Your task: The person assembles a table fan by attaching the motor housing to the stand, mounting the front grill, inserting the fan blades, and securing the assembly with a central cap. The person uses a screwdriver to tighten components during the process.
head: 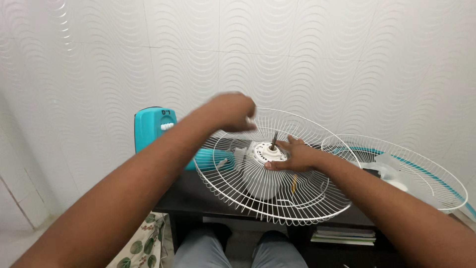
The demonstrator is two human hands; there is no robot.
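Head view is blurring your left hand, so you cannot tell how far it is closing or whether the small white bit showing at its fingertips is a held part. It is hovering raised over the far rim of the white wire guard, arm stretching forward from the lower left. Your right hand is lying flat and open, fingers spread, pressing on the white motor hub beside the dark shaft. The guard is sitting tilted on the dark table; the teal fan base is partly hiding behind your left arm. The 2nd guard is running off toward the right edge.
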